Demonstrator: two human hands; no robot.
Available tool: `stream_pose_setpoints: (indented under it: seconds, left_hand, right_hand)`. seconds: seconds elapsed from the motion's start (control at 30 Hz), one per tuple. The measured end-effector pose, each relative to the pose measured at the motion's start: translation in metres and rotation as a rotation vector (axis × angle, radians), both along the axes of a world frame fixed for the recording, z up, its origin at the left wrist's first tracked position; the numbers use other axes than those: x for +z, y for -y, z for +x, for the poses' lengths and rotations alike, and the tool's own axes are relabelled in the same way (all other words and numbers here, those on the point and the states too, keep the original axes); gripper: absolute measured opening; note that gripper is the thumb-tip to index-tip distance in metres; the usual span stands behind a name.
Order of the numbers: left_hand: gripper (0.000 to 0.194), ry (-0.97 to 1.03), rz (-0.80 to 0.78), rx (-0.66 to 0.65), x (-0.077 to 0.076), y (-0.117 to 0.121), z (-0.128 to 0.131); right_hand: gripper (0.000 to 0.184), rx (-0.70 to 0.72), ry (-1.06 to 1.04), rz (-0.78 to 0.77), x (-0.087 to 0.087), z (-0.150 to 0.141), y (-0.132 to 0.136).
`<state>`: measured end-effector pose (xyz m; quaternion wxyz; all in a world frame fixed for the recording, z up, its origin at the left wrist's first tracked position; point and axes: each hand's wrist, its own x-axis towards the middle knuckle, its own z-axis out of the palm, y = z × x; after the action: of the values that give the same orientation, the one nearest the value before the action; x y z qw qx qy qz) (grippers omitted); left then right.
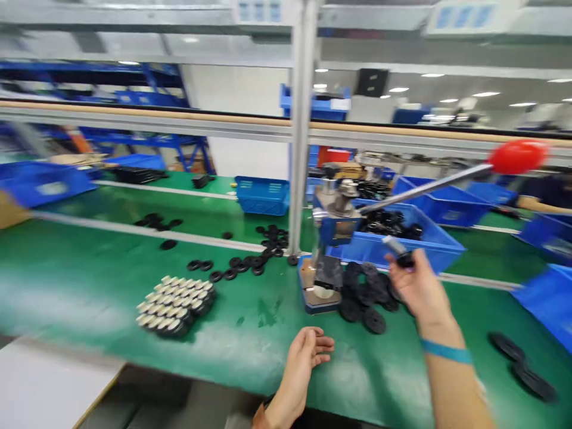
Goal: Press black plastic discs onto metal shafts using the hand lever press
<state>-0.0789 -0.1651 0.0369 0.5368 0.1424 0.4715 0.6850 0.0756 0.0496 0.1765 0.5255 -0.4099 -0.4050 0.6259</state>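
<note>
My right hand (417, 283) is raised near the blue bin and closed on a small part (395, 245) with a pale shaft and a black base. Over the green bench's front area, my left hand (308, 351) hangs with loosely curled fingers apart and nothing in them. Between and beyond the hands stands a lever press (333, 238) with a long rod ending in a red knob (518, 156). A pile of black discs (369, 292) lies to the right of the press base. A blue bin (402, 238) of black parts is behind it.
Rows of white-topped black parts (176, 305) stand on the left of the bench. Loose black rings (241, 264) lie mid-bench. An upright metal post (300, 131) rises behind. Black pieces (522, 366) and a blue bin (549, 304) are at right.
</note>
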Motion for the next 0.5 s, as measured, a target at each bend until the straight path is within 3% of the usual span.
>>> stream_pose_setpoints:
  seconds: [0.1,0.13,0.2,0.27,0.33,0.43,0.5]
  left_hand:
    - [0.058,-0.113,0.034,0.064,0.003,0.002,-0.01]
    - [0.054,-0.204,0.036,0.133,0.003,0.003,-0.02]
    - [0.047,-0.469,-0.005,0.348,0.003,0.011,-0.05]
    - [0.04,-0.759,-0.127,0.601,0.003,0.028,-0.09]
    - [0.038,-1.019,-0.305,0.768,0.003,0.048,-0.135]
    - [0.038,-1.376,-0.735,0.769,0.005,0.069,-0.192]
    - [0.033,-1.432,-0.83,0.738,0.005,0.073,-0.217]
  right_hand:
    - [0.05,0.002,-0.054,0.134,0.039,-0.008,-0.038]
    - [0.049,0.081,-0.076,0.193,0.041,-0.011,-0.04]
    - [0.034,0.069,-0.051,0.249,0.03,-0.012,-0.03]
    - [0.02,0.04,0.033,0.252,0.001,-0.009,-0.004]
    - [0.035,0.038,0.138,0.201,-0.039,-0.003,0.026]
    - [0.059,0.03,0.196,0.072,-0.097,0.005,0.064]
    - [0.067,0.042,0.196,-0.01,-0.126,0.01,0.083]
